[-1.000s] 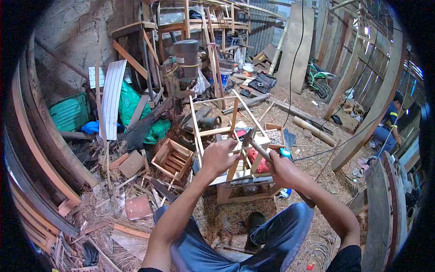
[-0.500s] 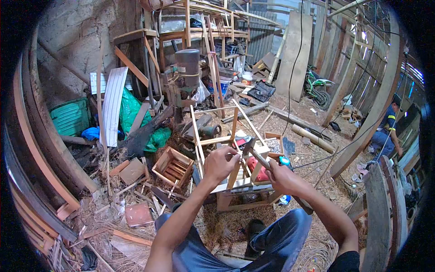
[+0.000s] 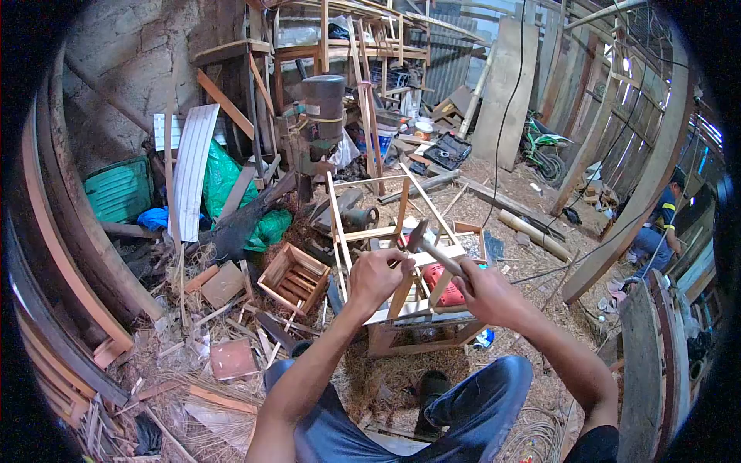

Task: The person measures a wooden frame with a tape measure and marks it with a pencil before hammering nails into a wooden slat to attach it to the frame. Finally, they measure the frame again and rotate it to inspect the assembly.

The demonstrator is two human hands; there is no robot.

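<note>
My right hand grips a hammer by its handle. The hammer's head lies just right of my left fingertips, over the top of a pale wooden frame. Close above the near part of that frame, my left hand has thumb and fingers pinched together. What they hold, if anything, is too small to make out. A red object shows behind the frame's near bars, partly hidden. Beneath the frame is a low wooden support, between my knees.
An open wooden crate sits left of the frame. Farther back are a dark cylinder on a stand and a bamboo pole. A black cable hangs down. Another person crouches at the far right. Wood scraps cover the ground.
My right hand and the hammer have risen slightly. My left hand keeps its pinch in nearly the same place. The view has shifted a little.
</note>
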